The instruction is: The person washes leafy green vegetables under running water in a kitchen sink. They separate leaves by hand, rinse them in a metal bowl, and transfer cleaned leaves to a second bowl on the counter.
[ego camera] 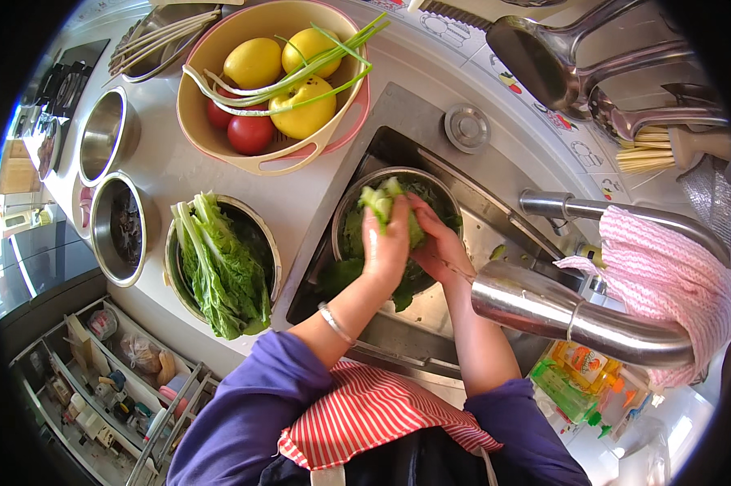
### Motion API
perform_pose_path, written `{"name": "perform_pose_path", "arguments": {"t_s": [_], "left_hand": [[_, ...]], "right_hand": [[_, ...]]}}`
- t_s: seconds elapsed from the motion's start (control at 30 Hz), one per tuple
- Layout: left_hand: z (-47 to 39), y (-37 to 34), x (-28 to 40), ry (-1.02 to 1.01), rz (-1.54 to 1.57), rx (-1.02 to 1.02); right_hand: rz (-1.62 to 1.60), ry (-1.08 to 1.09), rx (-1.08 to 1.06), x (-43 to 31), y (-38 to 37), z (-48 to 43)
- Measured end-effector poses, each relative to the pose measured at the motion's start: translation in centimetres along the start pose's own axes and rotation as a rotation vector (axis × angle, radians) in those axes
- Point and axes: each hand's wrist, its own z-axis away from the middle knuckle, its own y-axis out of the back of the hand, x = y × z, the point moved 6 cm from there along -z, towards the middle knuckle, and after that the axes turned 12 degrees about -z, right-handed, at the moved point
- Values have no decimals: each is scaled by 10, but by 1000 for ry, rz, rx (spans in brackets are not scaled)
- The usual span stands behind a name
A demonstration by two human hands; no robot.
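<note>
My left hand [388, 240] and my right hand [439, 246] hold leafy greens [380, 199] between them, over a round metal bowl [339, 222] in the sink. More green leaves lie in the bowl, and some hang over its near edge. Water seems to run from the metal faucet [511, 294] towards my right hand. Left of the sink, a bunch of leafy greens [219, 273] rests across another round bowl [275, 255]. Behind it, a cream basin [189, 115] holds yellow fruit [305, 108], red tomatoes [250, 135] and green onions [335, 53].
Two metal bowls stand at the left; the nearer one [143, 212] holds dark pieces. A pink cloth [663, 285] hangs over the faucet pipe. Metal ladles [542, 67] hang at the upper right, bottles [566, 389] stand at the lower right, and an open drawer [128, 364] juts out lower left.
</note>
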Motion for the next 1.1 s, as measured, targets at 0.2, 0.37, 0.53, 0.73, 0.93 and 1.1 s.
{"name": "perform_pose_path", "arguments": {"t_s": [0.2,0.37,0.53,0.73,0.93,1.1], "left_hand": [[11,58,-9,114,-111,192],[23,71,-16,101,-169,142],[29,62,-7,175,-72,20],[42,53,-8,266,-46,-64],[56,53,-8,277,-100,-174],[62,64,-1,258,-68,-138]], "right_hand": [[57,118,306,42,95,-106],[361,161,586,86,99,-121],[524,158,311,50,55,-78],[1132,275,409,-12,53,-14],[1655,1046,151,-31,-17,29],[1220,778,368,-41,-37,43]]}}
